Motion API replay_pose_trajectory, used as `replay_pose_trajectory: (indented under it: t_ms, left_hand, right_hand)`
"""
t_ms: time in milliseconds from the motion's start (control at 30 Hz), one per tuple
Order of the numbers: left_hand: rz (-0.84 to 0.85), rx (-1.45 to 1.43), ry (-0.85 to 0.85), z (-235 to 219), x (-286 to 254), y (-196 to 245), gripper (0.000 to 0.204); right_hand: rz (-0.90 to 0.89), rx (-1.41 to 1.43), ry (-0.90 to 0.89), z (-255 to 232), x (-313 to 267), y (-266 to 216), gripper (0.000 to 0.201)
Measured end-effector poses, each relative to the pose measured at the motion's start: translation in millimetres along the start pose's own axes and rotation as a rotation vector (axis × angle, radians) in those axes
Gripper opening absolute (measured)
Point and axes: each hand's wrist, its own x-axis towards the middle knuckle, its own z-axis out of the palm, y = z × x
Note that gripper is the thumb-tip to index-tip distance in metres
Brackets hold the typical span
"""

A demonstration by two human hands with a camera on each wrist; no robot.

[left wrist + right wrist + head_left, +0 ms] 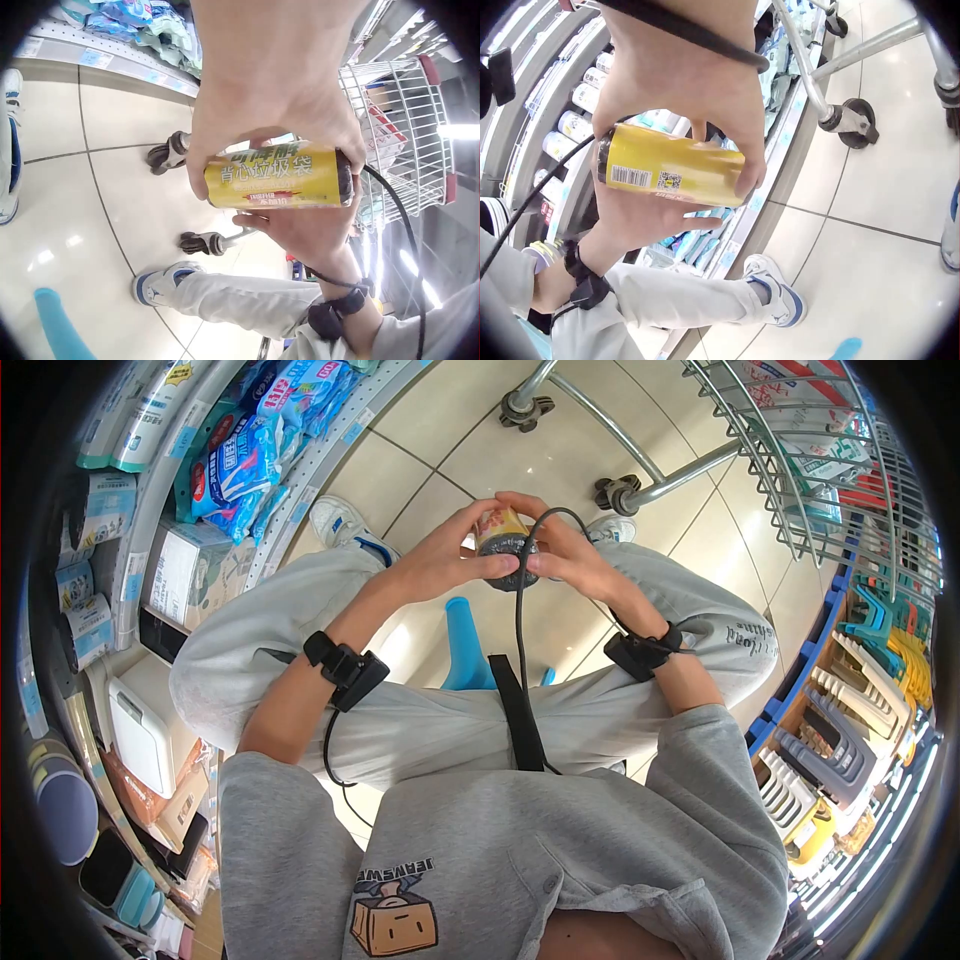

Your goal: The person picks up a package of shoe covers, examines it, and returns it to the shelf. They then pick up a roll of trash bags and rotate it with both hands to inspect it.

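In the head view, a roll of garbage bags point(503, 544), dark with a yellow label, is held between both hands in front of the knees. The left hand point(440, 563) grips it from the left, and the right hand point(572, 558) from the right. Thumbs lie on the near dark end while fingers reach round the far end. The left wrist view shows the yellow label point(274, 178) with printed Chinese characters. Seen from the right wrist, the label's other side point(676, 166) bears a barcode and a square code.
A blue stool point(465, 645) stands beneath the seated person. Ahead and to the right is a wire shopping cart point(790, 470) with packages inside. Shelves with blue packets point(245, 470) and boxes line the left. Plastic goods point(835, 735) fill the right side. A black cable point(520, 630) hangs by the hands.
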Motion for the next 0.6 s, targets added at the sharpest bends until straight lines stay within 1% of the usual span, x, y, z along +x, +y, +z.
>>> replay_pose_trajectory:
  t_ms: [33,100,233,300,433,500,600]
  left_hand:
    - [0.000,0.000,-0.001,-0.1,0.1,-0.2,0.088]
    - [0.047,0.142,0.015,-0.7,-0.3,0.0,0.090]
    - [0.019,0.094,-0.003,-3.7,0.1,1.9,0.090]
    - [-0.045,0.042,-0.040,-2.7,-0.7,2.8,0.085]
    - [-0.035,0.107,-0.033,-2.2,0.6,2.8,0.084]
    - [-0.061,0.014,-0.067,-2.1,1.3,2.7,0.081]
    - [-0.038,0.040,-0.072,-2.9,2.0,0.4,0.076]
  right_hand:
    - [-0.013,0.003,-0.015,-2.1,-0.1,1.2,0.087]
    - [-0.022,-0.011,-0.013,-2.9,-0.2,-1.4,0.087]
    - [-0.021,-0.013,0.005,0.3,0.2,-0.3,0.085]
    - [-0.012,-0.005,0.003,2.1,0.1,1.0,0.085]
    - [-0.001,0.020,-0.020,2.1,1.0,0.2,0.084]
    - [0.007,0.022,-0.017,3.3,0.2,-2.5,0.083]
    - [0.007,0.013,-0.012,4.0,0.4,-1.4,0.083]
